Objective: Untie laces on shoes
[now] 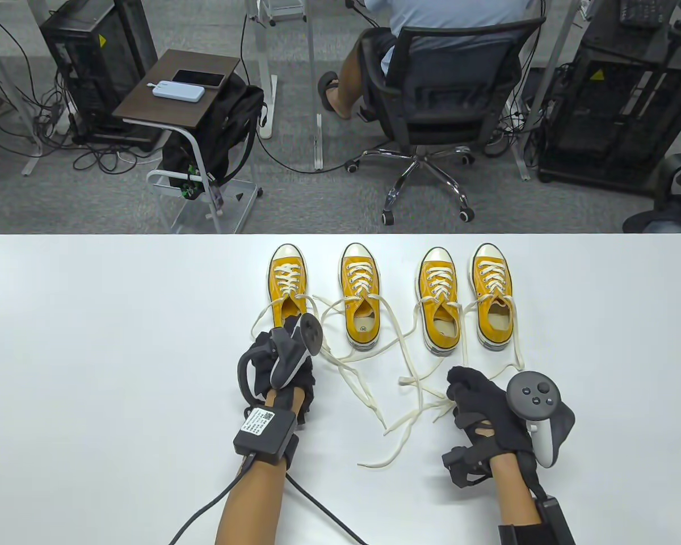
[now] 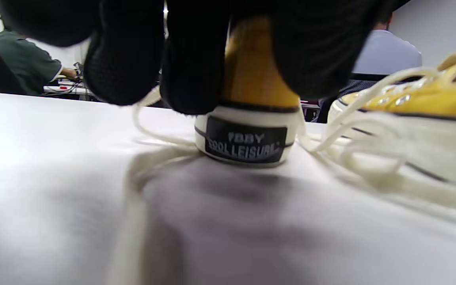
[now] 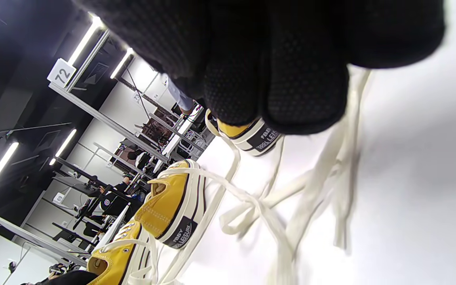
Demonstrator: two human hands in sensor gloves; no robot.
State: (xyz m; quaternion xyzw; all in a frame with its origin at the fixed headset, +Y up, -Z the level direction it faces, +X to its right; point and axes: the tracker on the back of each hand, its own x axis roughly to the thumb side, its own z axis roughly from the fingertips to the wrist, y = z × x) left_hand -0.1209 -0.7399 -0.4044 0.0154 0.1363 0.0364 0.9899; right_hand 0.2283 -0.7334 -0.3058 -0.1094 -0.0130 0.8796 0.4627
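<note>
Four yellow sneakers (image 1: 361, 295) with "COOL LEISURE" heel labels (image 2: 245, 144) line the white desk (image 1: 91, 340); the left hand (image 1: 281, 357) grips the leftmost sneaker's heel, the right hand (image 1: 488, 409) pinches loose laces (image 1: 414, 417).

Four shoes (image 1: 361, 295) are mustard yellow with cream toe caps, cream soles edged by a thin black stripe, and a black heel patch (image 2: 246, 144) lettered in white. Their laces (image 1: 408, 392) are cream. Both gloves (image 1: 476, 409) are black, each carrying a grey tracker (image 1: 536, 406). The table (image 1: 91, 340) is plain white.
</note>
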